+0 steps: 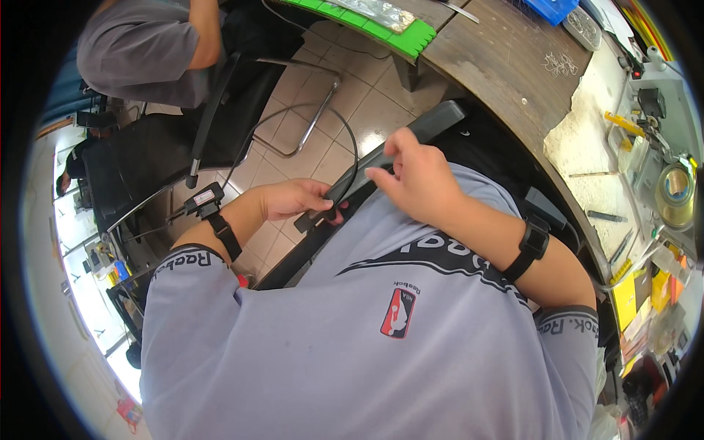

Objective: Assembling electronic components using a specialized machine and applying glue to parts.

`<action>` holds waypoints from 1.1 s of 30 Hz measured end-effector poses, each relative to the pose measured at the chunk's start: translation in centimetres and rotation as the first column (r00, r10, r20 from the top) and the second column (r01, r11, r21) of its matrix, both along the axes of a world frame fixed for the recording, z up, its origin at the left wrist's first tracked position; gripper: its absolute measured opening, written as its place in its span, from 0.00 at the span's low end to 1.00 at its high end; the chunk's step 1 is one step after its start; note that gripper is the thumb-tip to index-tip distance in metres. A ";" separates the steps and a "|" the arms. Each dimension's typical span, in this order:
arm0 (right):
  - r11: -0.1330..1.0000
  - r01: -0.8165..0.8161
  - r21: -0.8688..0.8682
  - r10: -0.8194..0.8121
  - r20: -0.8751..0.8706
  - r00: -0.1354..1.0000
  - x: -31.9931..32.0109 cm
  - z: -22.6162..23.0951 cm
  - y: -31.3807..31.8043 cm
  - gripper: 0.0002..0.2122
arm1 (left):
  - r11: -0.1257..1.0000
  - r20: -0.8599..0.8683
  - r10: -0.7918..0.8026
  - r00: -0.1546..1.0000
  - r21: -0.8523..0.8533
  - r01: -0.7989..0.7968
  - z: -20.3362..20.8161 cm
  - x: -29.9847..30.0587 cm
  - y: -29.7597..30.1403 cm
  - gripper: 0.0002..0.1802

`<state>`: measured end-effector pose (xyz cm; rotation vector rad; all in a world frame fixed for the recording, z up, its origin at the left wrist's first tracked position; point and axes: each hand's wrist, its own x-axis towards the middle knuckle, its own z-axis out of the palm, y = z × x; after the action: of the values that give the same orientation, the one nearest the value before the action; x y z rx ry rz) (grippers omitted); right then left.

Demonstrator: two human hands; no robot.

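Observation:
My left hand (297, 199) is closed around a thin black cable (356, 150), with thumb and fingers pinched near its lower end. From there the cable arcs up and over in a wide loop toward the small device (204, 199) strapped at my left wrist. My right hand (424, 176) hovers over my lap, thumb and forefinger apart, and I see nothing between them. Beneath both hands runs a long black chair armrest (433, 123), slanting from lower left to upper right. Part of the cable's end is hidden by my left fingers.
A wooden workbench (488, 70) curves along the right, with a green mat (411, 40) on its far end. Tape rolls (676, 183), pens and tools crowd its right side. Another person's arm (205, 33) and a black chair (139, 158) are at upper left.

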<state>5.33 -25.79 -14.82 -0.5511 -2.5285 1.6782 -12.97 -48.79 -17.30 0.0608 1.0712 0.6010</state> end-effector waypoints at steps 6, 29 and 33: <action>0.840 -0.539 -0.066 0.543 0.064 0.838 -0.8 -1.9 -3.6 0.10 | 0.992 -0.038 -0.038 0.999 0.118 0.042 -0.4 0.2 -0.4 0.18; 0.809 -0.586 -0.047 0.583 -0.061 0.810 -2.9 -3.7 -6.6 0.04 | 0.934 -0.285 -0.163 0.945 0.265 0.241 -0.6 -0.5 -1.3 0.25; 0.796 -0.585 0.156 0.604 -0.149 0.783 -2.8 -2.8 -6.2 0.05 | 0.827 -0.671 -0.145 0.727 0.321 0.461 1.3 -0.4 -1.2 0.24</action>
<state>2.51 -32.01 -17.66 0.4678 -2.7836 1.6217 -13.39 -49.97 -16.02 0.9231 1.4938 0.5233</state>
